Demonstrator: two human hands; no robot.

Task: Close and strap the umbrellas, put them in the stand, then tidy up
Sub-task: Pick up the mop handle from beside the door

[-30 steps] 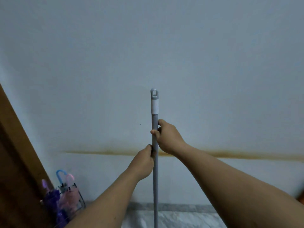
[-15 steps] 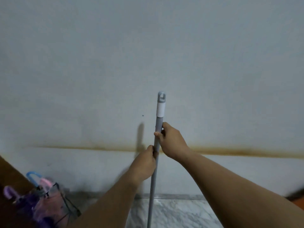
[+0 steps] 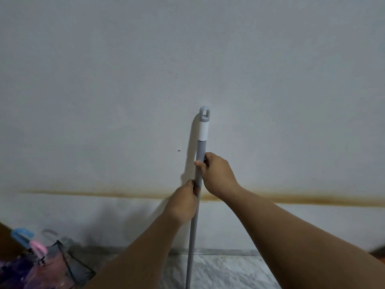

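Both hands are gripping a grey pole (image 3: pixel 197 180) held nearly upright before the white wall (image 3: pixel 187 59) — the right hand (image 3: pixel 216 176) is wrapping it higher up, the left hand (image 3: pixel 184 202) clasping it just below, the two almost touching. The pole's white collar and hanging loop are sitting at twelve o'clock above them. Down at eight o'clock, closed umbrellas (image 3: pixel 31 247) (blue and pink hooked handles showing) are standing in a dark wire stand (image 3: pixel 73 268) on the marble floor (image 3: pixel 225 272).
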